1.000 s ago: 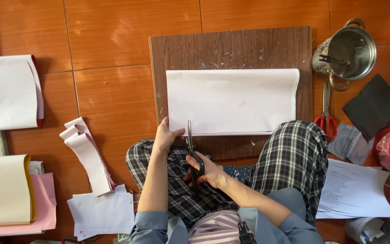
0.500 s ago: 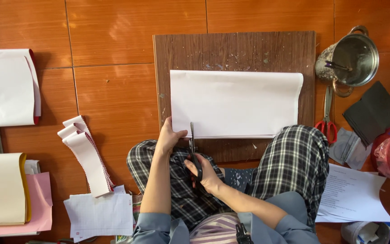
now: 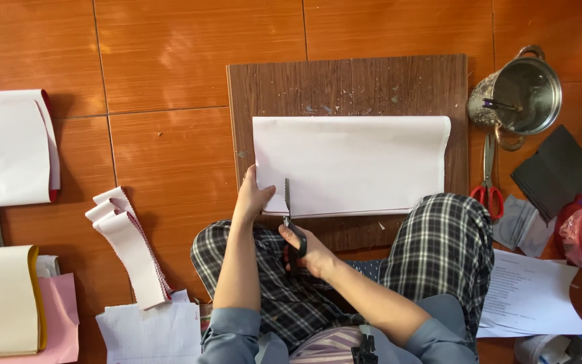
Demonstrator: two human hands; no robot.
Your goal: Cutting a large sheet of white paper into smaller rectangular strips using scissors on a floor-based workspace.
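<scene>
Here the white paper sheet (image 3: pixel 351 165) lies folded on the brown wooden board (image 3: pixel 345 84), which rests flat on the orange tiled floor (image 3: pixel 163 67). I see the sheet's near edge run just above my crossed legs in checked trousers (image 3: pixel 446 249), and its left edge stays a little inside the left edge of the board. My left hand (image 3: pixel 252 197) presses the near left corner of the sheet, fingers closed on the narrow strip there. My right hand (image 3: pixel 308 251) has its grip closed around the black handles of the scissors (image 3: pixel 289 216); the blades point away from me and already stand in the paper, a short way in from the near edge, with a zigzag cut line beside them.

Above the blades the sheet is wide and uncut up to its curled far edge. The far band of the board is bare.

To the right, just off the board edge, lie red-handled scissors (image 3: pixel 488 182), and beyond them a metal pot (image 3: pixel 520 98) and a dark folded cloth (image 3: pixel 555 172). Printed papers (image 3: pixel 527 296) lie near my right knee.

To the left the floor has open room, then cut paper strips (image 3: pixel 129 243), a white roll (image 3: pixel 8 148) and cream and pink sheets (image 3: pixel 8 310) at the frame edge.
</scene>
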